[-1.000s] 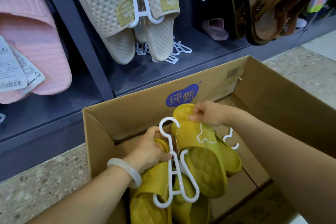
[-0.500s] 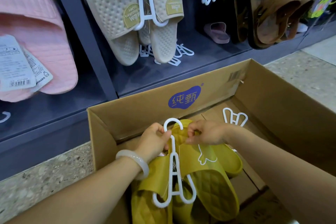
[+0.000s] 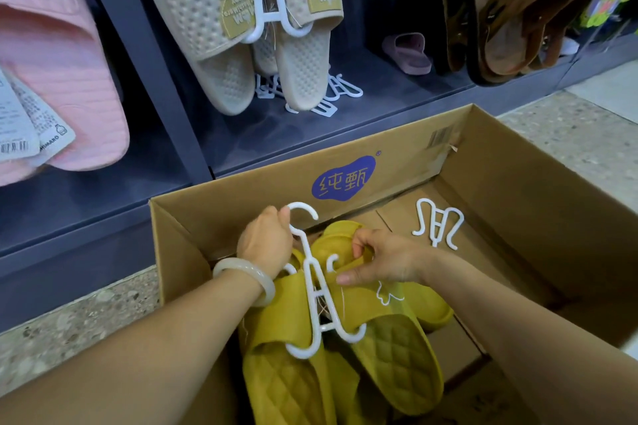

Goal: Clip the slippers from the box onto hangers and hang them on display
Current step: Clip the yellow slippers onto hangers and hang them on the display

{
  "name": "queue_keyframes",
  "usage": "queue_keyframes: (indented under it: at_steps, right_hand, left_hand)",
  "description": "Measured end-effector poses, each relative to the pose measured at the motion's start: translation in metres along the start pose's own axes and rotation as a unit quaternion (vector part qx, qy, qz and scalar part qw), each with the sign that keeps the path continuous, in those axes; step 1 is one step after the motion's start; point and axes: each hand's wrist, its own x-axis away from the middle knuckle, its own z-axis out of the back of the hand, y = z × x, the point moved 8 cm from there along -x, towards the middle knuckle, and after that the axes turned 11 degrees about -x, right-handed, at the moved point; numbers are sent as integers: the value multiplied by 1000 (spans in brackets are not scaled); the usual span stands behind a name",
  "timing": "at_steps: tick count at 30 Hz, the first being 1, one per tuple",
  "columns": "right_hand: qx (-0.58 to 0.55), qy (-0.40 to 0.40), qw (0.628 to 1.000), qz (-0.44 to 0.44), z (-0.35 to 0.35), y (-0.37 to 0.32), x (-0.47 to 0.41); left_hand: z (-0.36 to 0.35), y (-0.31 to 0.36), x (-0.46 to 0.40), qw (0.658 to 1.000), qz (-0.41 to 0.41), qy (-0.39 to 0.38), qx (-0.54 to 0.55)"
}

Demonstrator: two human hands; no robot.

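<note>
Two yellow quilted slippers (image 3: 397, 352) lie in the open cardboard box (image 3: 518, 190) with a white plastic hanger (image 3: 319, 300) hooked under their straps. My left hand (image 3: 266, 241) grips the hanger just below its top hook. My right hand (image 3: 379, 259) pinches the heel end of the right slipper beside the hanger's stem. More yellow slippers lie underneath, partly hidden.
A spare white hanger (image 3: 436, 224) lies on the box floor at the right. On the dark rack behind hang beige slippers (image 3: 221, 28), pink slippers (image 3: 58, 86) and brown sandals (image 3: 518, 10). Loose hangers (image 3: 331, 93) lie on its shelf. Speckled floor surrounds the box.
The right slipper has been drawn in against the hanger and now sits on its right prong. My right hand moved left toward the stem; my left hand slid up to the hook.
</note>
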Motion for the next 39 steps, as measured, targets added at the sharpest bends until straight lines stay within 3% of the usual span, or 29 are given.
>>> queue_keyframes:
  at_steps: [4,8,14,16,19,23,25,27,30,34,39]
  right_hand:
    - [-23,3,999,-23,8,0,-3]
    - [-45,121,991,27,15,-22,-24]
    - [-68,93,991,65,-6,-35,-46]
    - [-58,107,989,82,-2,-34,-49]
    - [-28,129,984,121,8,-38,-53]
    - [15,157,975,155,12,-43,-54]
    - [-14,153,975,161,12,-45,-47]
    - [-63,135,975,166,16,-48,-34]
    - [-127,122,970,167,30,-50,-11]
    - [-169,136,965,144,50,-58,29]
    - [-187,182,938,230,70,-142,119]
  left_hand:
    - [12,-10,-10,992,69,24,101]
    - [0,5,-10,992,5,-39,123]
    - [-1,7,1,970,-60,-101,211]
    - [-4,2,8,976,-82,-141,143]
    - [-12,4,22,971,-151,-156,-105]
    - [-14,18,42,951,-204,-145,-181]
    - [-4,15,48,968,-177,-129,-122]
    - [9,-5,52,988,-73,-126,50]
    - [9,-22,64,951,22,-193,241]
    - [14,1,72,925,-13,-224,305]
    - [90,20,96,913,-117,-159,357]
